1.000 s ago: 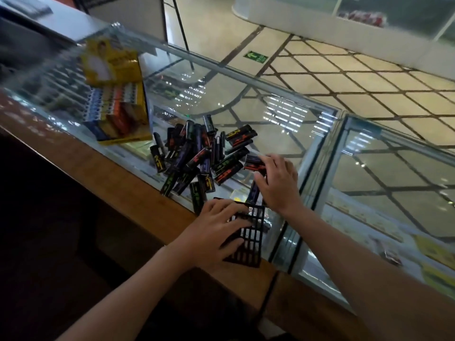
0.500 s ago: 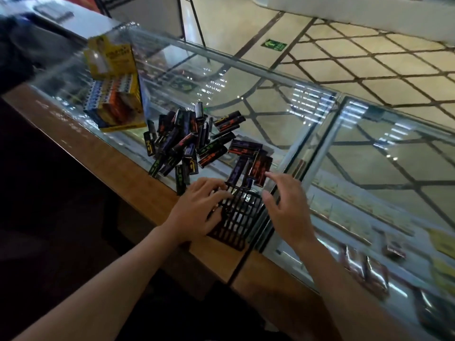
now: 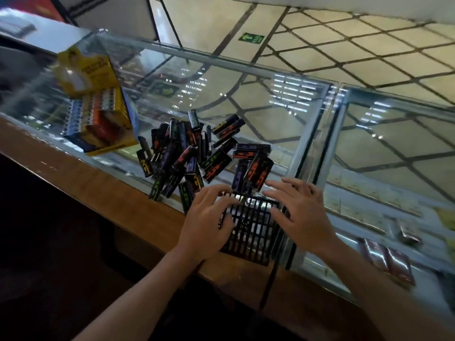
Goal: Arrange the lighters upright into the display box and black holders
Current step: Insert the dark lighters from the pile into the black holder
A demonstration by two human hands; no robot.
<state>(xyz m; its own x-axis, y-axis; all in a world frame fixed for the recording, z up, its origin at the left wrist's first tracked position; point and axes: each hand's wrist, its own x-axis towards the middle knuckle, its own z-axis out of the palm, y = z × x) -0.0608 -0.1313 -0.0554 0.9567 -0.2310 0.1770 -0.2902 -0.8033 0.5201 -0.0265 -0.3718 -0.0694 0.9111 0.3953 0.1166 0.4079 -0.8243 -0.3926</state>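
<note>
A black grid holder (image 3: 251, 230) lies flat at the near edge of the glass counter. My left hand (image 3: 206, 222) rests on its left side, fingers curved over the grid and thumb at its edge. Over the holder's right side my right hand (image 3: 299, 215) hovers with fingers spread, holding nothing. Just beyond the holder lies a loose pile of dark lighters (image 3: 192, 156) with red, green, yellow and purple print, all on their sides. The yellow display box (image 3: 98, 104) stands tilted at the left, with several lighters upright in rows inside.
The glass counter top (image 3: 258, 99) has a metal divider (image 3: 320, 134) running to the right of the pile. A wooden ledge (image 3: 98, 183) borders the near side. Packaged goods (image 3: 386, 259) lie under the glass at lower right.
My right hand let go of the lighters at the pile's edge and drew back over the holder's right side. My left hand stayed on the holder. The camera view shifted closer.
</note>
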